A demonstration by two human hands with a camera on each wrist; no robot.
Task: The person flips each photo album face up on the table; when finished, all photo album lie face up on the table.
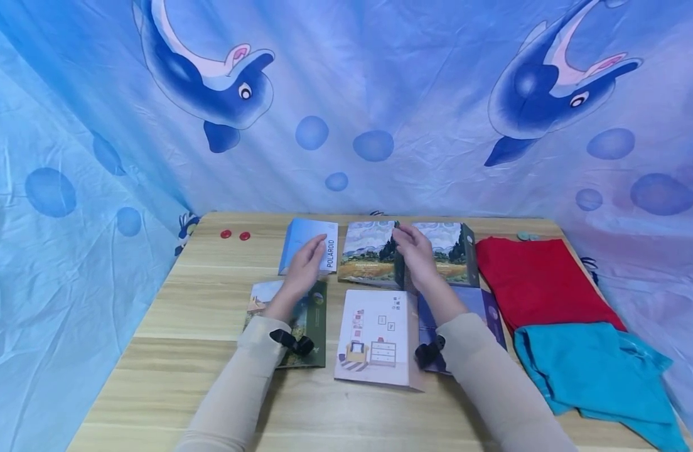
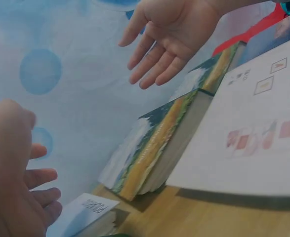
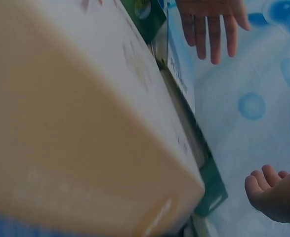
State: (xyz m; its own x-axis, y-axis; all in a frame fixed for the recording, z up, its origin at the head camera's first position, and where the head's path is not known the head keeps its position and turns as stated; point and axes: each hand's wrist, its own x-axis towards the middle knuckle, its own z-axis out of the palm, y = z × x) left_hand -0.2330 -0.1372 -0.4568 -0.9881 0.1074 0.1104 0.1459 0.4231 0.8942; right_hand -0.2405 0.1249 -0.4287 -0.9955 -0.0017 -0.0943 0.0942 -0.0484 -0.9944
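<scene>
My left hand point(image 1: 302, 270) hovers with relaxed fingers over the blue book point(image 1: 307, 235) marked POLAROID and the green-spined book point(image 1: 319, 323). The right hand point(image 1: 419, 254) is held up between two books with the same landscape painting, the left one point(image 1: 368, 251) and the right one point(image 1: 445, 248). Both palms face each other in the left wrist view, with nothing held in either. Nearer the body lies a white book point(image 1: 375, 336) with a drawn room on its cover. My right forearm partly covers a dark blue book point(image 1: 471, 301).
On the right side of the wooden table point(image 1: 171, 351) lie a folded red cloth point(image 1: 544, 282) and a teal cloth point(image 1: 595, 364). Two small red discs point(image 1: 245, 236) sit at the back left, and pale teal discs point(image 1: 524, 236) at the back right. A blue dolphin-print curtain point(image 1: 346, 81) hangs behind.
</scene>
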